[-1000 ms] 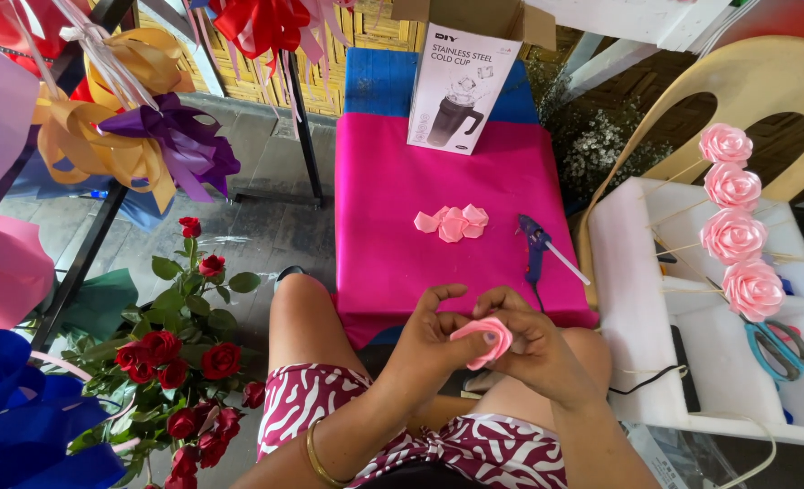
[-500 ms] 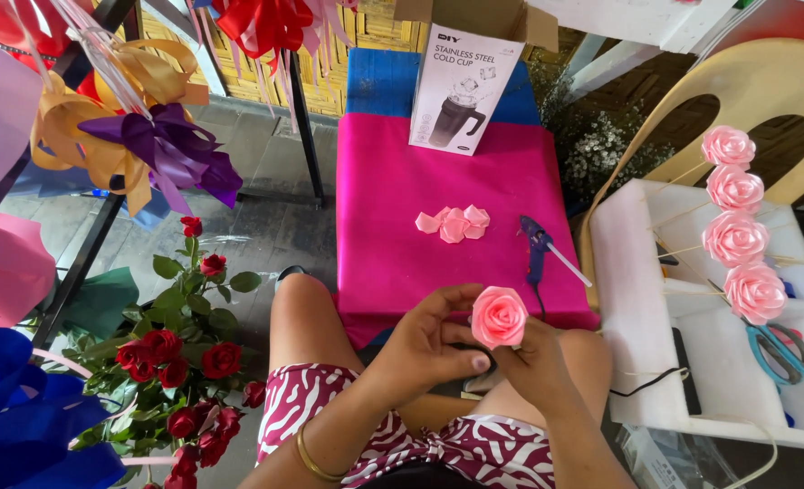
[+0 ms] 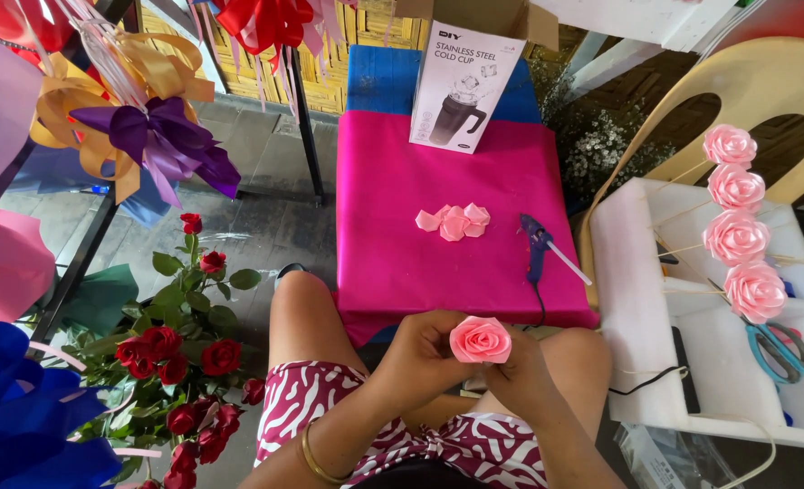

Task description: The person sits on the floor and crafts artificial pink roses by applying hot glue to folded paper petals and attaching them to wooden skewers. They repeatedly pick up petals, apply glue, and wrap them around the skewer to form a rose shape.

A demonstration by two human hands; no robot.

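Lower centre of the frame: left hand (image 3: pixel 425 351) and right hand (image 3: pixel 520 373) both pinch a pink ribbon rose (image 3: pixel 481 340) above the knees; each grip is closed on it. Shaping appears under way. Loose petals (image 3: pixel 454 220) and glue gun (image 3: pixel 536 243) lie on the pink table (image 3: pixel 393 263) above.

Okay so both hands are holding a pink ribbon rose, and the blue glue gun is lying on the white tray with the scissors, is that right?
Not quite. Both the left hand and the right hand do hold the pink ribbon rose, but the blue glue gun lies on the magenta cloth-covered table, not on the white tray with the teal-handled scissors. The head view shows this.
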